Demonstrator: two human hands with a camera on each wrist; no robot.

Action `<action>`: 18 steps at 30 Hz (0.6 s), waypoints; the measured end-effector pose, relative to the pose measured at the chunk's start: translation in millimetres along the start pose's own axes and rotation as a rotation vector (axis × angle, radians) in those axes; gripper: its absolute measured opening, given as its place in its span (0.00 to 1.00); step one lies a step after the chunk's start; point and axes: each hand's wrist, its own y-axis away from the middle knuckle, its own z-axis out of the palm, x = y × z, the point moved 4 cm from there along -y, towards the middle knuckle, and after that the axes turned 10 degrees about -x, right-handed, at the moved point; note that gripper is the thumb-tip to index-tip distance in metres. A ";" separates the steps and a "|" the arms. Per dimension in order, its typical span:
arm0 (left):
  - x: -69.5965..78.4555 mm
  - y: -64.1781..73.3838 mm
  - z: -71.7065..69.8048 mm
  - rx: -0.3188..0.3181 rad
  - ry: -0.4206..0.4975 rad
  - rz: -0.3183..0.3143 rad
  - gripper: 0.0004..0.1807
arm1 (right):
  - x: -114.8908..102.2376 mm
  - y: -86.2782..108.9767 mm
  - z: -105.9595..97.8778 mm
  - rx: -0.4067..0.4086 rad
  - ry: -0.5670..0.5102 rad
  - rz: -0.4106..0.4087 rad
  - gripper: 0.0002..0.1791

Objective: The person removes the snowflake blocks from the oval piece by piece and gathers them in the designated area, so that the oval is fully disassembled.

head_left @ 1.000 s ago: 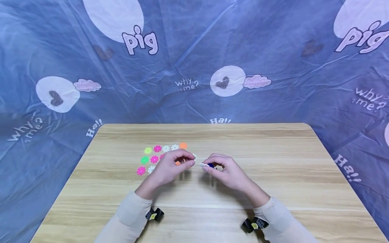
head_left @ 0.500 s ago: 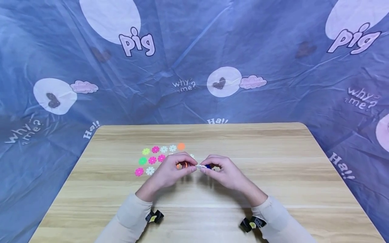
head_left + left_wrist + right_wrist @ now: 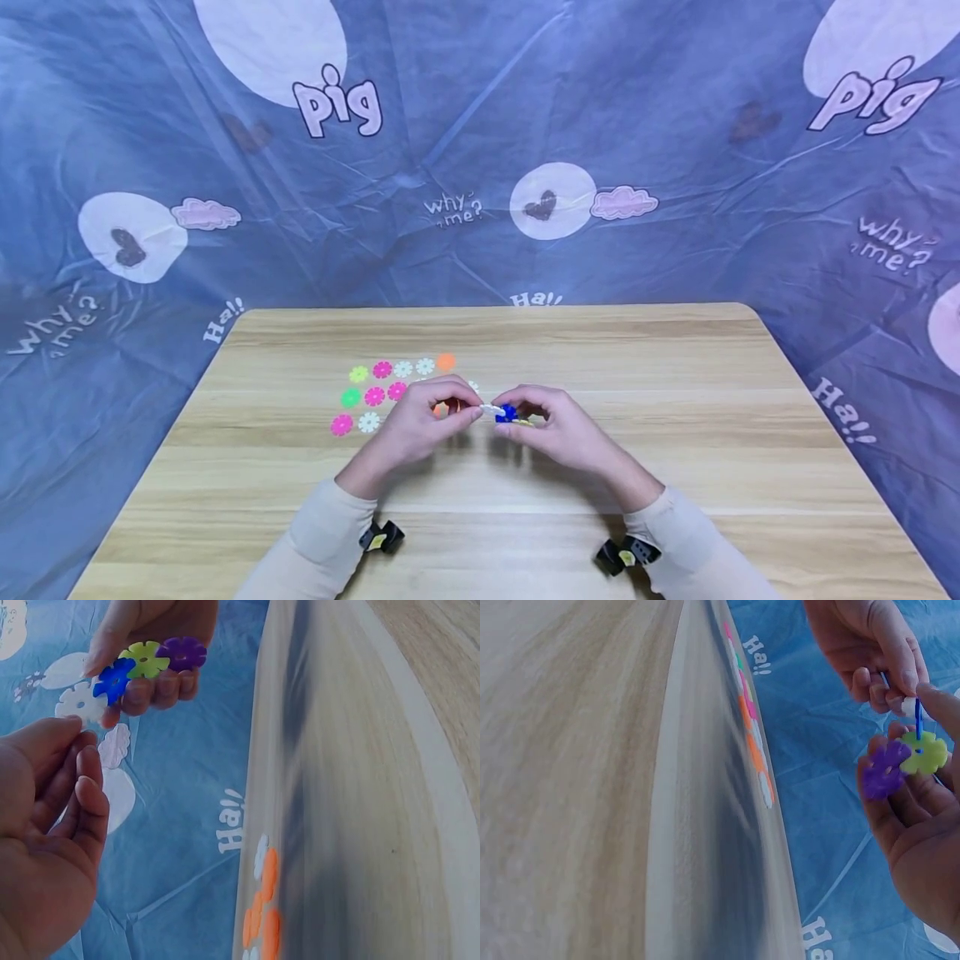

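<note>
In the head view both hands meet above the middle of the table. My left hand (image 3: 420, 421) pinches the edge of a white flower-shaped interlocking disc (image 3: 81, 703) between thumb and forefinger. Linked to that disc is a blue one (image 3: 115, 681), followed in a chain by a yellow-green disc (image 3: 147, 660) and a purple disc (image 3: 182, 654). My right hand (image 3: 562, 425) holds the chain near the blue disc, its thumb and forefinger around it. In the right wrist view, the purple and yellow-green discs lie against its curled fingers.
Loose flower discs lie in rows on the left part of the wooden table (image 3: 675, 350), among them a pink (image 3: 341, 425), a green (image 3: 351, 397) and an orange one (image 3: 446, 362). My left hand covers part of the rows. A blue printed cloth (image 3: 420, 275) hangs behind.
My left hand has closed the gap to the right hand and taken hold of the white disc. The chain has turned, so the blue and yellow-green discs now show more.
</note>
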 end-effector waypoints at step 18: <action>-3.0 2.4 -3.6 0.032 0.026 0.011 0.04 | 0.0 -1.0 -2.6 0.026 -0.002 -0.075 0.20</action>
